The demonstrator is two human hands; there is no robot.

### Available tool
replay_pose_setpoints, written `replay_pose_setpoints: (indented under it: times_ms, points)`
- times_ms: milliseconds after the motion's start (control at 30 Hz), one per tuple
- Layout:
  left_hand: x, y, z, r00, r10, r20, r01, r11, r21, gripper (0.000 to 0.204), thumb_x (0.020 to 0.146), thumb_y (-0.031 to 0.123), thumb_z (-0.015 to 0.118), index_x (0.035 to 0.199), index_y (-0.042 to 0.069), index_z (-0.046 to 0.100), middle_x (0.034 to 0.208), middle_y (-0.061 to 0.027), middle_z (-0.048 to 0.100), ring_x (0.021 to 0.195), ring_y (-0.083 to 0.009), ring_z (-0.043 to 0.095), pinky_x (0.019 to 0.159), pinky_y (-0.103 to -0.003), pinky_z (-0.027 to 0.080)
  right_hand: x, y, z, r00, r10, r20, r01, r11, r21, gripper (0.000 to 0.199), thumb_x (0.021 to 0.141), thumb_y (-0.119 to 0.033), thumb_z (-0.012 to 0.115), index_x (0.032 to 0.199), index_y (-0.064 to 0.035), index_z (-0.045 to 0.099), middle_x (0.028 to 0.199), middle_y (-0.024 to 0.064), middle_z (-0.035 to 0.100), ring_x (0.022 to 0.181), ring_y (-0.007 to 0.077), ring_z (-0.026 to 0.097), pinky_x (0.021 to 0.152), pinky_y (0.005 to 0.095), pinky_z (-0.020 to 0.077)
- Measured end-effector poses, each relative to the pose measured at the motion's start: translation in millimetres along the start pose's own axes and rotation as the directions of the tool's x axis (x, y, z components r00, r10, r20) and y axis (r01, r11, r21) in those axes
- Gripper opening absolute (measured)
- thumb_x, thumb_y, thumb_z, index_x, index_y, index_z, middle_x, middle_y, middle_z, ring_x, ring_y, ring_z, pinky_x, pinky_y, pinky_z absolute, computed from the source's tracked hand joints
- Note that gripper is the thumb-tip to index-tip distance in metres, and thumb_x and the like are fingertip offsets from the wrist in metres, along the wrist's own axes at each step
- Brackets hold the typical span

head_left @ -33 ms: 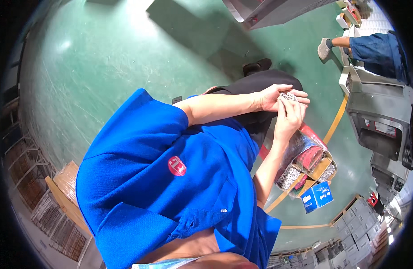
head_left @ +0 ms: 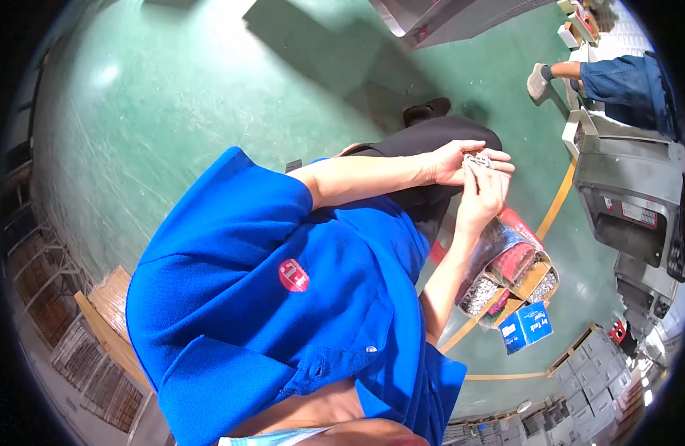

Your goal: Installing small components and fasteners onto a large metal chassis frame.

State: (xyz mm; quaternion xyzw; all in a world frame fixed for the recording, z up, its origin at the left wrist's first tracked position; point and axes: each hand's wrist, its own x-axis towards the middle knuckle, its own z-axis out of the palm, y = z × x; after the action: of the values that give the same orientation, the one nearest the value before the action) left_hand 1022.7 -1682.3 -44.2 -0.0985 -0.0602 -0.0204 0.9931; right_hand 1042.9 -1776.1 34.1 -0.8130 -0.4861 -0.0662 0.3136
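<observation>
My left hand (head_left: 448,162) and my right hand (head_left: 485,195) meet above my black-trousered lap, in the upper right of the view. Between their fingertips they pinch a small silvery metal part (head_left: 477,158). My left forearm comes in from the blue shirt sleeve. My right forearm rises from below. Fingers hide most of the part, so its shape is unclear.
Beside my right arm, a cardboard tray (head_left: 537,272) on the green floor (head_left: 208,97) holds small metal pieces and red packets, next to a blue box (head_left: 526,327). Grey machines (head_left: 628,193) stand at right. Another person's leg (head_left: 610,78) is upper right. Wooden pallets (head_left: 104,297) lie at left.
</observation>
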Motion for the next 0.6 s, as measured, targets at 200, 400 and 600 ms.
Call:
replay_pose_setpoints:
  times_ms: [200, 400, 600]
  points:
    - [1.5, 0.9, -6.8, 0.999, -0.003, 0.036, 0.006, 0.996, -0.084, 0.053, 0.095, 0.028, 0.036, 0.135, -0.007, 0.031, 0.139, -0.0253, 0.034, 0.126, -0.033, 0.04, 0.105, -0.04, 0.035, 5.2, 11.5, -14.6, 0.973, 0.168, -0.16, -0.172, 0.985, -0.012, 0.008, 0.077, -0.007, 0.067, 0.085, -0.0041, 0.067, 0.081, 0.0059, 0.063, 0.08, 0.0223, 0.055, 0.07, 0.0348, 0.0456]
    - [-1.1, 0.6, -1.2, 0.999, 0.008, 0.048, -0.005, 0.997, -0.078, 0.054, 0.095, 0.028, 0.035, 0.135, -0.007, 0.03, 0.14, -0.025, 0.033, 0.127, -0.0344, 0.038, 0.106, -0.042, 0.034, 3.1, 19.2, -18.4, 0.945, 0.289, -0.156, -0.294, 0.956, -0.013, 0.012, 0.076, -0.008, 0.07, 0.088, -0.0053, 0.068, 0.082, 0.0046, 0.062, 0.077, 0.0189, 0.056, 0.065, 0.0313, 0.0476]
    - [-2.7, -0.5, 1.6, 0.997, 0.041, -0.06, -0.044, 0.998, -0.046, 0.052, 0.096, 0.029, 0.031, 0.134, -0.007, 0.032, 0.138, -0.026, 0.036, 0.126, -0.037, 0.039, 0.108, -0.045, 0.029, -12.3, 8.7, -18.2, 0.957, 0.288, -0.047, -0.287, 0.958, 0.03, 0.014, 0.068, -0.007, 0.075, 0.08, -0.0058, 0.066, 0.076, 0.0036, 0.062, 0.074, 0.0203, 0.056, 0.068, 0.0338, 0.0456]
